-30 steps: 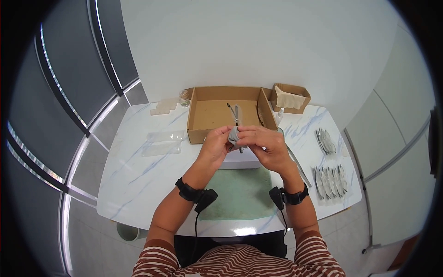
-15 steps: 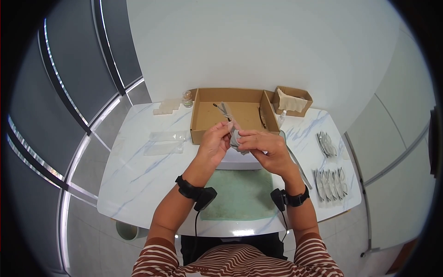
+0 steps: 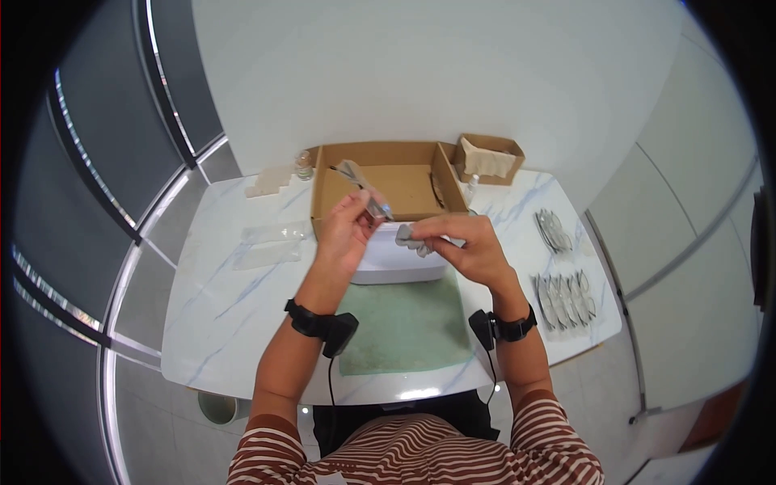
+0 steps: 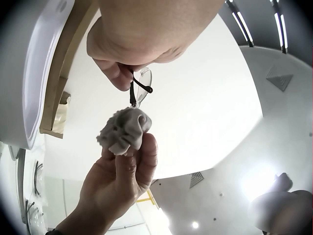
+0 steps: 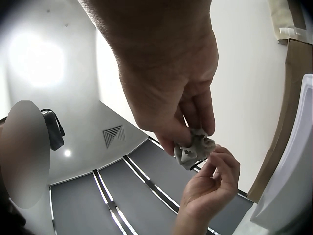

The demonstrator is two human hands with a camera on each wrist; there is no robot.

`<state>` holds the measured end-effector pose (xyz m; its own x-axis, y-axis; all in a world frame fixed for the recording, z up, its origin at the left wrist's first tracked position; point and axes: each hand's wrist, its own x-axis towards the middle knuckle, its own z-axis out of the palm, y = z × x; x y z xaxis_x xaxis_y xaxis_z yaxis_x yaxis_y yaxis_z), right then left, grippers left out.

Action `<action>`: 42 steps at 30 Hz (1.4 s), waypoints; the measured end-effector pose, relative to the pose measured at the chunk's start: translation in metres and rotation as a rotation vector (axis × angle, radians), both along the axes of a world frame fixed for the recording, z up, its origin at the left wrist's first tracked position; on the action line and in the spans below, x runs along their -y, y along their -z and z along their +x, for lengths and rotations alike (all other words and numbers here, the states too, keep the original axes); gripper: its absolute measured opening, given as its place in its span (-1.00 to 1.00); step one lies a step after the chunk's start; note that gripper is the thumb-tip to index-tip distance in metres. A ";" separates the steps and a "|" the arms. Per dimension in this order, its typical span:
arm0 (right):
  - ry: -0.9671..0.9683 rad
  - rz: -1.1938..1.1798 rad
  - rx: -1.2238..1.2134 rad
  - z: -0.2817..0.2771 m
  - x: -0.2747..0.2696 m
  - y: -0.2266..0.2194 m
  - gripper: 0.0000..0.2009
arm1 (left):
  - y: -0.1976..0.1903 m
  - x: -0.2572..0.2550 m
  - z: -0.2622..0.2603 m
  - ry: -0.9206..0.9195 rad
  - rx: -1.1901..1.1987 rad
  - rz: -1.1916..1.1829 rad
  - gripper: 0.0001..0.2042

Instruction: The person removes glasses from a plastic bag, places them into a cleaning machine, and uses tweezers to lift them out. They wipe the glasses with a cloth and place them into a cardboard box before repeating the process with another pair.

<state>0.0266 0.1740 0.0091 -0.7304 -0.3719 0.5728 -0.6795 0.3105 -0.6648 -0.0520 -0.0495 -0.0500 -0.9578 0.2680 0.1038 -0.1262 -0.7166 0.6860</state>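
In the head view my left hand pinches a pair of eyeglasses, raised in front of the cardboard box. The left wrist view shows their dark temples and a clear lens. My right hand grips a bunched grey cloth between thumb and fingers, a short way to the right of the left hand. In the left wrist view the cloth overlaps the lower end of the eyeglasses. Below both hands stands a white tub on a green mat.
An open cardboard box stands at the back, with dark-framed glasses inside. Beside it are a smaller box with cloth, a spray bottle and a glass jar. Several wrapped eyeglasses lie right, clear sleeves left.
My hands have come apart. The left has moved left with the eyeglasses, off the cloth that was wrapped over them; the right keeps the cloth. The head view has shifted slightly.
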 end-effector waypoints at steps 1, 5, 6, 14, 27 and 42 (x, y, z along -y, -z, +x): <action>0.029 0.003 0.014 0.005 -0.007 0.003 -0.72 | -0.003 0.001 0.000 -0.015 0.017 0.014 -0.88; 0.123 -0.052 0.068 0.024 -0.042 0.017 -0.73 | -0.008 0.007 0.000 -0.001 -0.010 0.020 -0.84; 0.161 -0.031 0.109 0.030 -0.049 0.018 -0.73 | -0.011 0.006 0.002 -0.015 -0.030 0.019 -0.83; 0.291 0.077 0.240 0.056 -0.079 0.027 -0.76 | -0.029 0.006 0.015 0.003 -0.065 0.024 -0.81; 0.218 -0.138 -0.163 0.047 -0.003 -0.023 -0.77 | -0.023 -0.018 0.034 0.125 -0.183 -0.166 -0.85; 0.254 0.097 -0.472 0.012 0.024 -0.006 -0.80 | -0.024 -0.021 0.034 0.056 -0.179 -0.360 -0.81</action>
